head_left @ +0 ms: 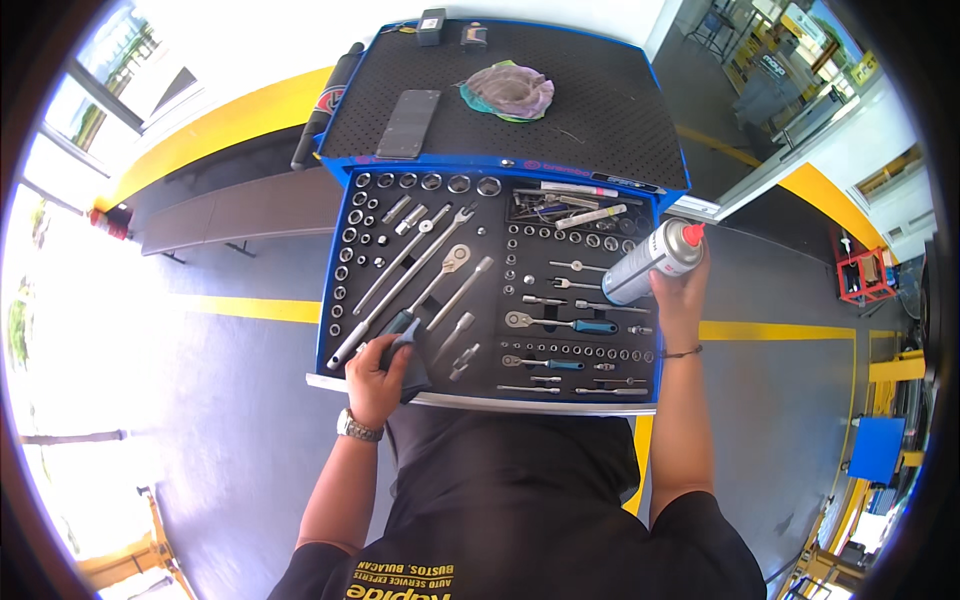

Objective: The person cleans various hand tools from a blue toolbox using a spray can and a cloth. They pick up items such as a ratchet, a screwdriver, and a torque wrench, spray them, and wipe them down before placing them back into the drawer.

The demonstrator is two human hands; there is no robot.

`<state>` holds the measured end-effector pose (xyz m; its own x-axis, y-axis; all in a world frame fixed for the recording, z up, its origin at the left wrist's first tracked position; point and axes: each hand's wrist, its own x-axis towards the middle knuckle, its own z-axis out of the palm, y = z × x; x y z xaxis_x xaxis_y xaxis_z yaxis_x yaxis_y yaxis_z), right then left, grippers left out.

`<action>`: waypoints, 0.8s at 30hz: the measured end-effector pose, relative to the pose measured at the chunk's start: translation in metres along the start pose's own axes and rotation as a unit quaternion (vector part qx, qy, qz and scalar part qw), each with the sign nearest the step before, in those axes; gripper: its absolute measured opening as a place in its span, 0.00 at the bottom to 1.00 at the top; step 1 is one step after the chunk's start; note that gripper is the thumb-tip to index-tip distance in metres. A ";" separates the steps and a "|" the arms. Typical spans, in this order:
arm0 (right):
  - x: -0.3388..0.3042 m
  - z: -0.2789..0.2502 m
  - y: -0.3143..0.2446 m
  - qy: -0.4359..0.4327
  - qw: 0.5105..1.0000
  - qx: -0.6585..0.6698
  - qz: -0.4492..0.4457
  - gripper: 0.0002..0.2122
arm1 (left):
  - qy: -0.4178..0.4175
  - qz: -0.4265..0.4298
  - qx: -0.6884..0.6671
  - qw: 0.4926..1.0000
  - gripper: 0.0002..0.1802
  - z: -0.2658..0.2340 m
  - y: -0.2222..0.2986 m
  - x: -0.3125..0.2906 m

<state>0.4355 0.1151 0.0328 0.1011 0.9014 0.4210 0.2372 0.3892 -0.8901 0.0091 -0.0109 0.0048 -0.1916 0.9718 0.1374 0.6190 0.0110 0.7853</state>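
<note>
**Blue tool cart, open drawer, two hands at work**

Blue steel frames the tool cart (664, 196), whose open drawer (480, 402) is lined with black foam cut to hold rows of sockets (348, 266), long extension bars and ratchets (560, 323). The left hand (378, 375) rests at the drawer's front left corner, fingers curled together around a dark cloth (412, 372) and the blue-and-black handle of a large ratchet (425, 290) lying diagonally in the foam. A metal watch (358, 428) sits on that wrist. The right hand (680, 292) is raised at the drawer's right edge, fingers wrapped around a silver spray can (650, 262) with a red cap, tilted with the cap up and to the right.

On the cart's black perforated top (600, 110) lie a flat grey rectangular plate (408, 123), a crumpled rag (508, 90) and two small dark objects at the far edge.

The floor (240, 360) is grey-blue with yellow lines (245, 308) running across it. A long grey bench (235, 213) stands left of the cart, beneath a yellow wall band. Bright windows glare at the left; a red frame (865, 273) stands at the right.
</note>
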 end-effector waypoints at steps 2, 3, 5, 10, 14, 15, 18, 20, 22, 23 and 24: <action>0.003 0.001 0.003 -0.013 0.999 0.033 -0.013 0.42 | 0.076 -0.062 -0.166 0.981 0.11 0.002 -0.012 -0.007; 0.002 -0.002 0.005 -0.016 0.999 0.047 -0.017 0.43 | 0.110 -0.090 -0.250 0.958 0.11 0.000 -0.014 -0.007; 0.001 -0.006 0.007 -0.031 0.998 0.055 -0.013 0.45 | 0.197 -0.118 -0.361 0.904 0.11 -0.010 -0.010 -0.003; -0.003 -0.004 0.012 -0.005 0.998 0.036 -0.048 0.51 | 0.187 -0.193 -0.679 0.684 0.22 -0.050 0.011 0.022; -0.001 0.003 0.004 0.058 0.994 -0.027 -0.091 0.59 | 0.095 -0.135 -0.758 0.631 0.26 -0.064 -0.003 0.036; -0.001 0.004 0.001 0.068 0.991 -0.051 -0.104 0.59 | 0.082 -0.128 -0.769 0.621 0.26 -0.065 -0.005 0.039; -0.008 0.009 -0.009 0.103 0.977 -0.138 -0.125 0.61 | 0.047 -0.113 -0.783 0.610 0.27 -0.057 -0.003 0.051; -0.014 0.015 -0.015 0.129 0.970 -0.153 -0.137 0.61 | 0.003 -0.110 -0.780 0.616 0.25 -0.051 0.001 0.058; -0.019 0.016 -0.020 0.141 0.962 -0.191 -0.131 0.60 | 0.088 -0.120 -0.629 0.763 0.23 -0.039 0.005 0.069; -0.022 0.017 -0.024 0.147 0.958 -0.211 -0.128 0.60 | 0.128 -0.123 -0.542 0.822 0.22 -0.033 0.008 0.074; -0.026 0.019 -0.030 0.148 0.954 -0.223 -0.138 0.57 | 0.114 -0.113 -0.514 0.843 0.23 -0.028 0.011 0.076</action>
<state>0.4073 0.0840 0.0449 0.2273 0.6573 0.7186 0.6747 0.4258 -0.6029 -0.0204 0.0562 0.0408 -0.4291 0.9009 -0.0657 -0.4181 -0.1336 0.8985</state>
